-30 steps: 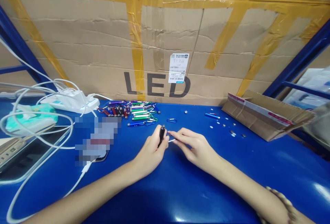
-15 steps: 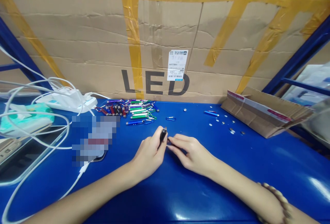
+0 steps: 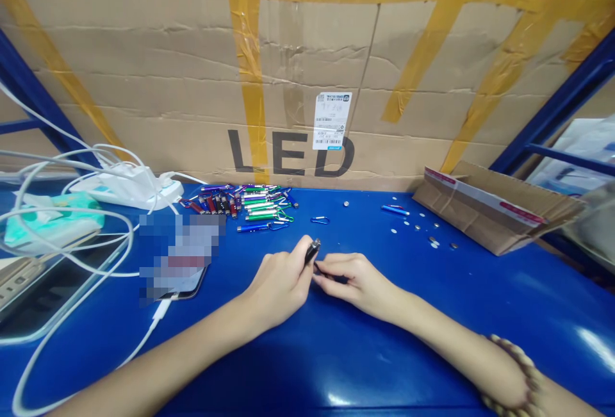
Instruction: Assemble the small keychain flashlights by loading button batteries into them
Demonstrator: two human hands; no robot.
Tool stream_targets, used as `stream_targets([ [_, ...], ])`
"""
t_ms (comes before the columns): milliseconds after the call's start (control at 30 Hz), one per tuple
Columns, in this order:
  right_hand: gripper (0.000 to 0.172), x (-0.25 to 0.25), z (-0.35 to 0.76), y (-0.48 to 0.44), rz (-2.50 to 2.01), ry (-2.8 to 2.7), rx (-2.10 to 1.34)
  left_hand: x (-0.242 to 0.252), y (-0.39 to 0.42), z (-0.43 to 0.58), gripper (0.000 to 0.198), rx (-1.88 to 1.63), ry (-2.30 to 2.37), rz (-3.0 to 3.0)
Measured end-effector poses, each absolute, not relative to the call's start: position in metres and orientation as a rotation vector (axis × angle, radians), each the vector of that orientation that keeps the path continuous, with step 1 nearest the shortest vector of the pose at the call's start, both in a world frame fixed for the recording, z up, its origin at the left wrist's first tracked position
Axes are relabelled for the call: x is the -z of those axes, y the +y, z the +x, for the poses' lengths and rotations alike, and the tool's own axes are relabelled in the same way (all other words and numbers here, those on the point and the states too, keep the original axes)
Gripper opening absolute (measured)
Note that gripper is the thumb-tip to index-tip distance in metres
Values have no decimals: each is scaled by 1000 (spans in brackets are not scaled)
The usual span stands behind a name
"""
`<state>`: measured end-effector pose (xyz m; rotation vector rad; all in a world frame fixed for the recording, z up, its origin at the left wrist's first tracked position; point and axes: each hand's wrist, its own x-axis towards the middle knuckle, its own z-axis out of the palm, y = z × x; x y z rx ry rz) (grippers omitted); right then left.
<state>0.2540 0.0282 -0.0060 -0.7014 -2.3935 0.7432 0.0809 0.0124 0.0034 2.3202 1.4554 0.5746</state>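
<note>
My left hand (image 3: 281,286) is closed around a small black keychain flashlight (image 3: 312,250), whose silver-tipped end sticks out above the fist, tilted up and to the right. Just right of it, my right hand (image 3: 362,286) pinches a small dark piece (image 3: 341,278), mostly covered by the fingers; its kind cannot be made out. The fingertips of both hands nearly meet. Beyond them lies a loose blue carabiner clip (image 3: 319,220). Farther left is a pile of colored keychain flashlights (image 3: 262,215), several with clips attached.
On the right lie a blue tube (image 3: 394,211), several button cells (image 3: 454,246) and small white discs, near an open cardboard box (image 3: 480,212). A phone (image 3: 192,257), white cables, a power strip (image 3: 125,186) and a tissue pack (image 3: 52,218) occupy the left. A large carton (image 3: 192,84) stands behind.
The black flashlight has tipped further to the right as my left hand shifted slightly that way. More of the dark piece shows between my right fingers.
</note>
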Motion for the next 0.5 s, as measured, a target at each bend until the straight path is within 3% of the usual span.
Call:
stream_targets([
  [500,29,12,248,26,-730,-2242,-739,-2,10,82,8,-476,1465,2473],
])
